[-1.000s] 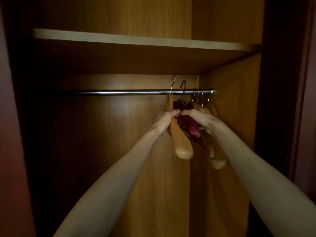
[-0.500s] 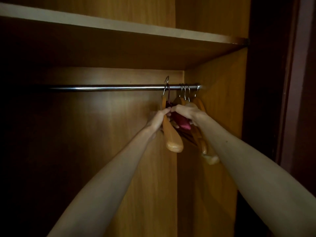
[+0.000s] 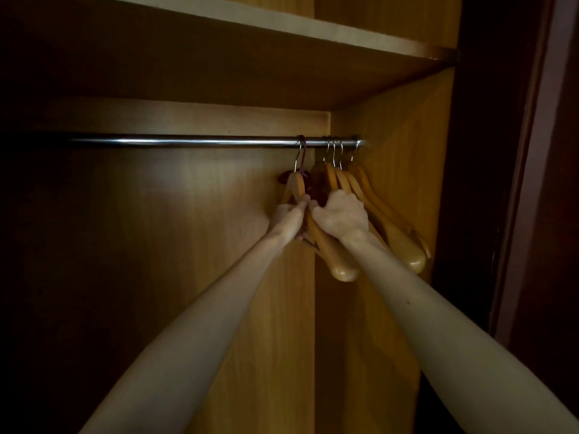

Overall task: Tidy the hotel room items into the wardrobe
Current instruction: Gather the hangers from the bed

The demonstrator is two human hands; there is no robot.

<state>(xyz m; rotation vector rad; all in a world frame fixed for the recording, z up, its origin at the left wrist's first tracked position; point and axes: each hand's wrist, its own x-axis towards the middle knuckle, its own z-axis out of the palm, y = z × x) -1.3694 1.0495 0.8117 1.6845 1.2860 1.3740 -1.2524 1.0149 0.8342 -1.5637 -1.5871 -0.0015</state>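
Our left hand [image 3: 289, 216] pinches the near arm of the leftmost wooden hanger [image 3: 316, 233] just below the chrome rail [image 3: 188, 141], thumb on its front edge; the other fingers are hidden behind the wood, so we cannot tell how they lie. Our right hand [image 3: 341, 216] is curled, knuckles toward us, round a dark red hanger [image 3: 316, 191] that hangs just behind that wooden one; its pink hook [image 3: 303, 151] sits over the rail beside the wooden hanger's metal hook. We judge that we hold both so the two settle straight and do not swing or tangle. Further toward the rail's right end, a cluster of wooden hangers [image 3: 385, 220] hangs with hooks close together, nearly touching the wardrobe's side panel [image 3: 407, 151]. There is little room that way: the panel closes off the rail's end. Toward the rail's left end the bar runs bare into shadow, giving open space to slide hangers. Above the rail, the shelf [image 3: 282, 29] overhangs, leaving only a modest gap for lifting a hook off.
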